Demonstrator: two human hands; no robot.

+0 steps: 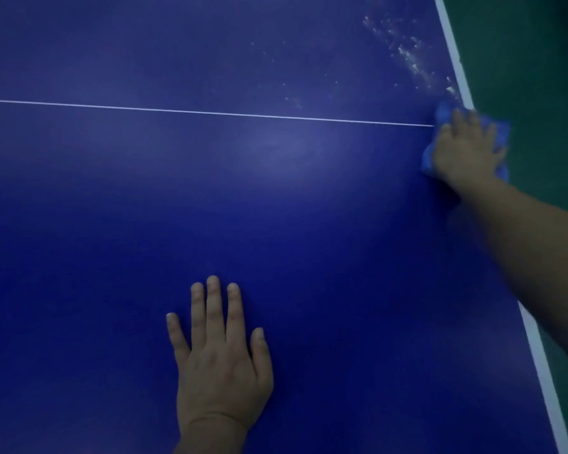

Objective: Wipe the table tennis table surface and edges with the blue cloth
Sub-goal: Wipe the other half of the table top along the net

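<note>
My left hand [222,352] lies flat, fingers spread, bracing me on the dark blue table tennis table [210,198]. Farther out, my right hand [466,149] presses the crumpled blue cloth [440,114] over the white edge line [456,57]. I should keep even pressure and sweep up into the white dusty smears [407,54] beyond.
</note>
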